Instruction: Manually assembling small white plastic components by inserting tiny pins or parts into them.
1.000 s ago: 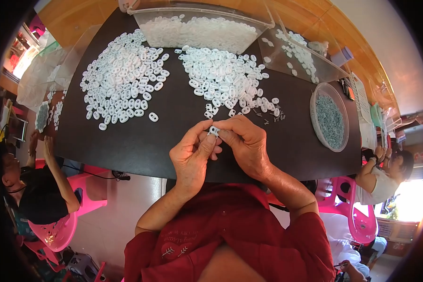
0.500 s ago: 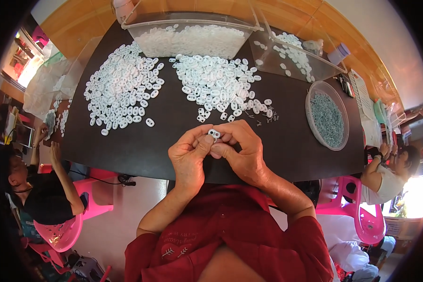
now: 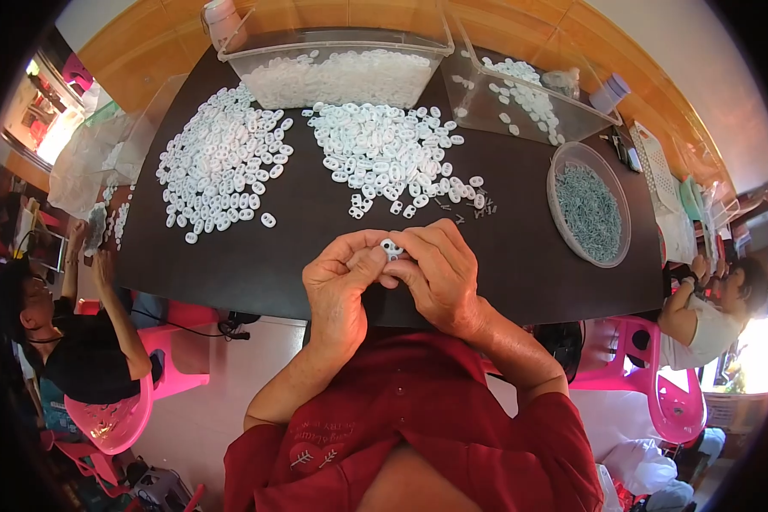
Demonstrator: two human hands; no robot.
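My left hand [image 3: 341, 286] and my right hand [image 3: 435, 273] meet over the near edge of the black table [image 3: 316, 239]. Together their fingertips pinch one small white plastic piece [image 3: 391, 248] with two holes. Beyond the hands lie two heaps of the same white pieces, one at the left [image 3: 222, 162] and one in the middle [image 3: 384, 149]. A few small metal pins [image 3: 474, 209] lie loose by the middle heap.
A round clear dish of small metal parts [image 3: 589, 209] stands at the right. Two clear plastic bins hold more white pieces, one at the back [image 3: 341, 72] and one at the back right [image 3: 520, 94]. One person sits at the left [image 3: 68, 333], another at the right [image 3: 700, 307], on pink chairs.
My hands stay together on the white piece, fingers shifting slightly. The view has tilted a little, so the table appears lower in the picture.
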